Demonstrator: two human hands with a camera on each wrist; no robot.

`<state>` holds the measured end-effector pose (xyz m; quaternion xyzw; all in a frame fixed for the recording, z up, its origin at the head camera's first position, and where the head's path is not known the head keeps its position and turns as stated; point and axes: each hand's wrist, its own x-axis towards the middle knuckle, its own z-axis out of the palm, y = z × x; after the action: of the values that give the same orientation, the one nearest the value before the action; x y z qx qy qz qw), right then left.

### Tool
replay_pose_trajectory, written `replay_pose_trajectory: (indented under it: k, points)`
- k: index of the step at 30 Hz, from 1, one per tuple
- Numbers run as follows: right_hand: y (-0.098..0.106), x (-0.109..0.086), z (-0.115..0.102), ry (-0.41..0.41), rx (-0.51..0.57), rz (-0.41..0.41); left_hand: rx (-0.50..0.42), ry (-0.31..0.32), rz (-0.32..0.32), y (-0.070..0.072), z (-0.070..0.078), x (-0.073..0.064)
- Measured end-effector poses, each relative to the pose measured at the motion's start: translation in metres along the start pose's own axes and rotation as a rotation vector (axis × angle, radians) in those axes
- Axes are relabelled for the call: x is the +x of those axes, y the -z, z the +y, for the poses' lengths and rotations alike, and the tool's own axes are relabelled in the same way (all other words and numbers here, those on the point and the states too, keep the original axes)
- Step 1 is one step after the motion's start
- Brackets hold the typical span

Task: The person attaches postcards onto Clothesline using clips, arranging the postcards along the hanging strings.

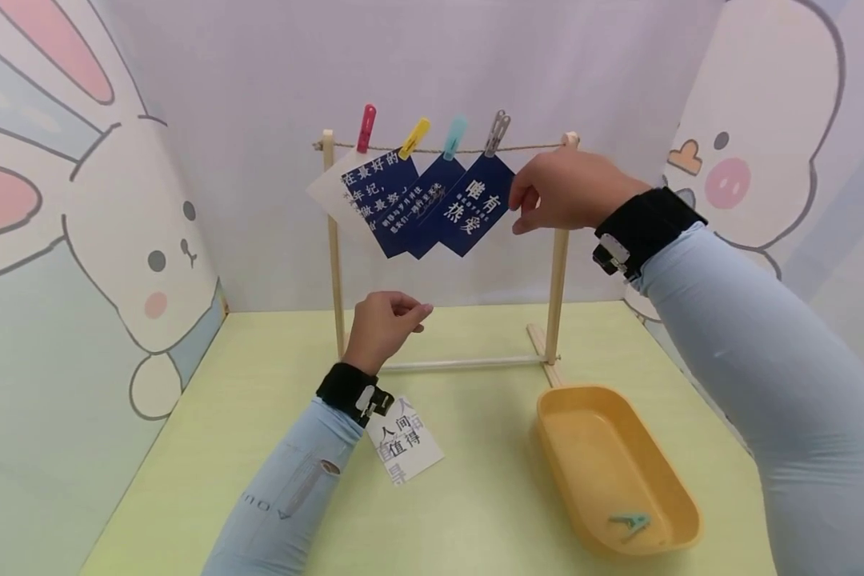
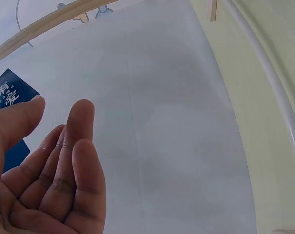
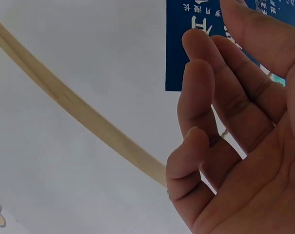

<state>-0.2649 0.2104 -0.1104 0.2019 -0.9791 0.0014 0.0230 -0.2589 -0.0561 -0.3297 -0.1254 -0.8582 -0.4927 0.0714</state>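
Note:
Blue printed cards hang overlapping from a string [image 1: 529, 148], with a paler card [image 1: 331, 192] at the left end. A red clothespin [image 1: 366, 128], yellow clothespin [image 1: 414, 138], light blue clothespin [image 1: 454, 138] and grey clothespin [image 1: 498, 133] clip them. My right hand [image 1: 572, 188] is beside the rightmost blue card [image 1: 475, 204], fingertips right at its edge. In the right wrist view, its thumb and loosely bent fingers [image 3: 196, 87] stand apart with nothing between them. Lower down, my left hand [image 1: 385, 324] hovers below the cards, its relaxed fingers [image 2: 84, 122] holding nothing.
The string spans a wooden frame [image 1: 558, 280] with a white bottom bar [image 1: 468, 364]. A white printed card [image 1: 406, 444] lies on the table [image 1: 475, 496] near my left wrist. At the right, a yellow basin [image 1: 590, 448] contains a green clothespin [image 1: 630, 522].

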Motion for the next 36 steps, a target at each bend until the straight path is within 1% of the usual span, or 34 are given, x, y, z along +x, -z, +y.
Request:
replay_pose_trajectory:
  k: [6,12,17,20,24,30,36]
  points:
    - [-0.014,-0.009,-0.002,0.013,-0.037,-0.006,0.045,0.013,-0.022,-0.003,-0.009,-0.008]
    - [-0.030,-0.017,0.003,0.000,-0.021,-0.022,0.057,0.024,-0.031,-0.007,-0.016,-0.012]
    - [-0.048,-0.020,0.010,0.003,0.030,-0.022,0.075,0.041,-0.064,-0.010,-0.021,-0.015]
    - [-0.061,-0.022,0.013,0.006,0.065,-0.030,0.076,0.035,-0.078,-0.011,-0.024,-0.017]
    - [-0.078,-0.026,0.016,0.010,0.086,-0.037,0.081,0.029,-0.090,-0.012,-0.028,-0.019]
    - [-0.098,-0.034,0.015,0.021,0.108,-0.060,0.088,0.079,-0.112,-0.015,-0.038,-0.028]
    - [-0.119,-0.049,0.014,0.093,0.160,-0.091,0.119,0.116,-0.133,-0.021,-0.049,-0.037]
